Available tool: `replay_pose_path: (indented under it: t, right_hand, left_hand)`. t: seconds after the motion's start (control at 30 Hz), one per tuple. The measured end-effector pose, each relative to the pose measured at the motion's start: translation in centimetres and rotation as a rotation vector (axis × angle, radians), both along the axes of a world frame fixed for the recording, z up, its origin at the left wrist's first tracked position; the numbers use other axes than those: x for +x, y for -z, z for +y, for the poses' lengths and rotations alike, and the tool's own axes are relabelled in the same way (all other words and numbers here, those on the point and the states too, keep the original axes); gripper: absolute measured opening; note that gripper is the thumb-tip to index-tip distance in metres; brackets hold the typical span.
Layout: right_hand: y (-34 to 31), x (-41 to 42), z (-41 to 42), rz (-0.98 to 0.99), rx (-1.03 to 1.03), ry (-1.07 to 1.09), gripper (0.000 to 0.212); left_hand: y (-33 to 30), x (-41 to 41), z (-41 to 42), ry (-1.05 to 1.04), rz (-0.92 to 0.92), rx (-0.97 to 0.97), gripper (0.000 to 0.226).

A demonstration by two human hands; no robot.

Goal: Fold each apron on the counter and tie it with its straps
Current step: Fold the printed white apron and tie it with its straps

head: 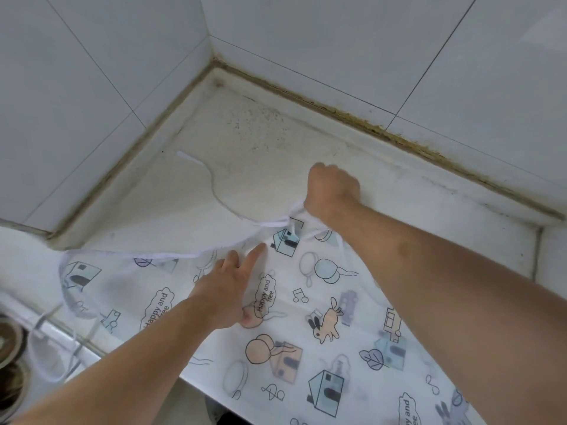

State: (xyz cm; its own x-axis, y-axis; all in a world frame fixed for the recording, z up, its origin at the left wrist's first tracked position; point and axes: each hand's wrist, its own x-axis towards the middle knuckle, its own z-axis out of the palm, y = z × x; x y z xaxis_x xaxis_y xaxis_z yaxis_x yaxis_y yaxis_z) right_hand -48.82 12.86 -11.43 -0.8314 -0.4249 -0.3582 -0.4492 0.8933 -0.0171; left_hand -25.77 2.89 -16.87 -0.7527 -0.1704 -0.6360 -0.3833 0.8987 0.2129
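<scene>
One printed apron is lying over the counter edge; right hand is clenching its strap, left hand is pressing flat, fingers spread.

Apron lies spread on the counter in front of me, w/ its near part hanging over the front edge and its far corner bunched under my right hand, which sits closer to the back wall. My left hand rests flat on the apron, nearer me and left of the right hand, w/ one strap trailing from the bunched corner back-left across bare counter toward the wall corner. Another strap dangles off the apron's left end, by the stove burner at far left.
</scene>
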Motion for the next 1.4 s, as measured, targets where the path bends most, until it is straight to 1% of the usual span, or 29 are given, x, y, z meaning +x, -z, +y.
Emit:
replay_pose_path:
  t: [0.07, 0.1, 0.17, 0.23, 0.27, 0.3, 0.33, 0.4, 0.47, 0.53, 0.6, 0.67, 0.77, 0.83, 0.93, 0.97, 1.03, 1.1, 1.17, 1.23, 1.27, 1.33, 1.37, 1.4]
  right_hand:
    - [-1.7, -1.7, -1.1, 0.045, -0.105, 0.082, 0.043]
    - [-2.6, -2.5, -1.6, 0.089, -0.170, 0.099, 0.048]
    - [-3.8, -3.8, -1.9, 0.146, -0.358, 0.052, 0.068]
    - [-4.6, -4.3, -1.1, 0.068, -0.582, -0.021, 0.090]
    - [-4.8, -4.4, -0.5, 0.008, -0.675, -0.008, 0.097]
    - [-4.9, -4.2, 0.3, -0.038, -0.734, 0.048, 0.098]
    - [-4.6, -3.6, 1.4, -0.057, -0.755, 0.121, 0.094]
    - [-2.9, -0.8, 4.4, -0.025, -0.709, 0.220, 0.078]
    - [-0.2, 4.5, 8.2, 0.035, -0.608, 0.183, 0.063]
    - [2.5, 11.1, 12.2, 0.083, -0.449, 0.106, 0.058]
    - [5.0, 17.0, 16.7, 0.064, -0.328, 0.105, 0.061]
    - [7.2, 20.8, 21.9, 0.034, -0.249, 0.214, 0.065]
    - [9.1, 22.4, 30.2, 0.111, -0.137, 0.411, 0.062]
    - [9.1, 22.4, 34.5, 0.101, -0.087, 0.531, 0.063]
    - [8.1, 22.5, 38.8, 0.038, -0.014, 0.707, 0.066]
    - [7.7, 22.8, 39.1, 0.047, -0.010, 0.754, 0.067]
    - [6.6, 23.5, 38.0, 0.118, -0.006, 0.765, 0.069]
    - [5.8, 25.9, 35.3, 0.144, -0.051, 0.654, 0.065]
    - [6.3, 29.1, 32.3, 0.104, -0.129, 0.567, 0.063]
    - [7.8, 31.4, 30.1, 0.062, -0.127, 0.584, 0.063]
    - [8.6, 31.9, 29.4, 0.062, -0.123, 0.619, 0.063]
    - [9.4, 31.6, 28.4, 0.067, -0.137, 0.672, 0.063]
    - [9.3, 31.4, 27.9, 0.071, -0.149, 0.646, 0.064]
    - [9.0, 31.2, 27.3, 0.077, -0.162, 0.581, 0.064]
  left_hand:
    - [0.0, 0.1, 0.0, -0.004, -0.004, 0.010, 0.142]
    - [0.0, 0.1, -0.1, -0.005, 0.000, 0.016, 0.143]
    - [0.0, 0.2, -0.2, -0.004, 0.012, 0.027, 0.143]
    - [0.1, 0.2, -0.2, -0.002, 0.020, 0.036, 0.143]
    - [0.1, 0.2, -0.2, -0.001, 0.027, 0.037, 0.143]
    - [0.2, 0.2, -0.3, -0.003, 0.031, 0.041, 0.142]
    - [0.3, 0.3, -0.4, -0.006, 0.035, 0.049, 0.142]
    - [0.5, 0.4, -0.5, -0.013, 0.056, 0.069, 0.141]
    - [0.7, 0.5, -0.8, -0.026, 0.077, 0.100, 0.142]
    - [0.9, 0.5, -1.1, -0.032, 0.083, 0.130, 0.143]
    - [0.8, 0.6, -1.4, -0.037, 0.080, 0.160, 0.145]
    - [0.8, 0.6, -2.1, -0.031, 0.070, 0.191, 0.145]
    - [0.9, 0.9, -2.9, -0.010, 0.060, 0.234, 0.143]
    - [1.2, 1.1, -3.2, 0.010, 0.066, 0.233, 0.140]
    - [1.6, 0.9, -3.2, 0.039, 0.058, 0.220, 0.136]
    - [1.6, 0.9, -3.5, 0.032, 0.054, 0.206, 0.136]
    - [1.5, 1.0, -4.6, 0.019, 0.045, 0.153, 0.137]
    - [1.2, 1.2, -6.0, -0.001, 0.048, 0.076, 0.134]
    - [0.6, 1.5, -6.4, -0.040, 0.064, -0.015, 0.124]
    - [-0.3, 2.4, -4.5, -0.003, 0.138, -0.088, 0.105]
    - [-0.8, 2.9, -2.7, 0.047, 0.204, -0.070, 0.095]
    - [-1.5, 4.5, 2.4, 0.180, 0.358, 0.048, 0.078]
    - [-1.5, 5.4, 5.2, 0.252, 0.397, 0.100, 0.072]
    - [-1.2, 6.1, 7.7, 0.313, 0.383, 0.135, 0.070]
